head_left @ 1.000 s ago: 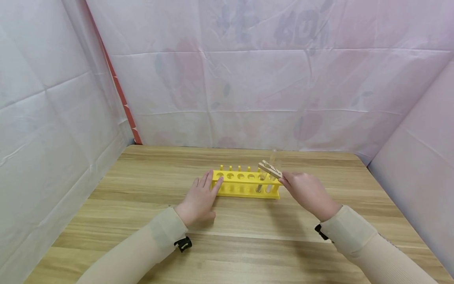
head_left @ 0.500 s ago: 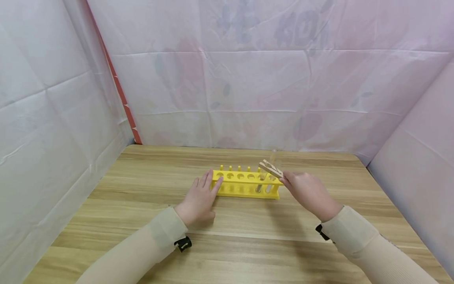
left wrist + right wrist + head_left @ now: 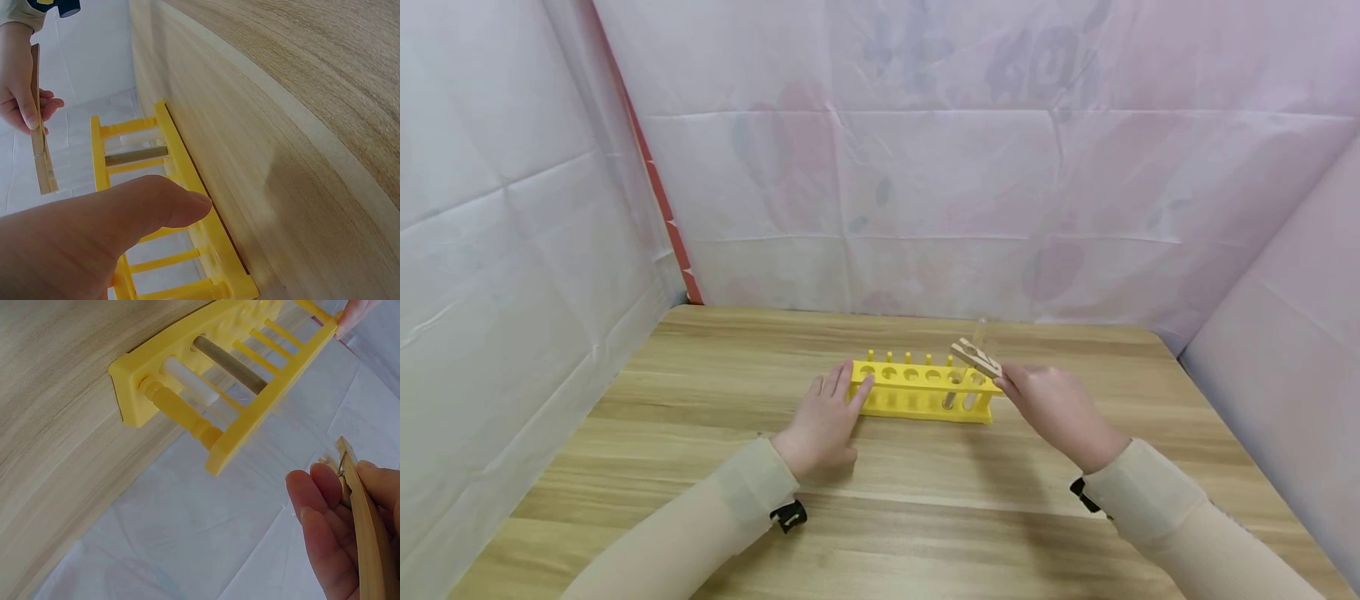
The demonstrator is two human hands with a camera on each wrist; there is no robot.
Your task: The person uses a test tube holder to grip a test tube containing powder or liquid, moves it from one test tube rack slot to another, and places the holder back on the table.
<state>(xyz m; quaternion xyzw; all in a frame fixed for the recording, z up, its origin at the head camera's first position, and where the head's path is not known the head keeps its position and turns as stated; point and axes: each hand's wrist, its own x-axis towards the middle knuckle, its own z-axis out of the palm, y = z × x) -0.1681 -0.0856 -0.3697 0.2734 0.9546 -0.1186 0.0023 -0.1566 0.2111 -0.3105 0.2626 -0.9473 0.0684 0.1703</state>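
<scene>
A yellow test tube rack (image 3: 925, 414) stands on the wooden table. My left hand (image 3: 822, 421) rests its fingers on the rack's left end; its thumb (image 3: 169, 203) stretches out in front of the rack in the left wrist view. Two glass test tubes stand at the right end: one with grey-brown contents (image 3: 231, 365), the outer one with white contents (image 3: 190, 381). My right hand (image 3: 1054, 408) holds a wooden test tube clamp (image 3: 976, 358) above that end, thumb along one side and fingers curled on the other. The clamp's tip overlaps the tubes' upper parts in the head view.
The wooden tabletop (image 3: 910, 533) spreads around the rack. Pale plastic sheeting (image 3: 940, 183) hangs behind and at both sides, with a red strip (image 3: 662, 200) at the left back corner. A row of short yellow pegs (image 3: 907, 358) lines the rack's back.
</scene>
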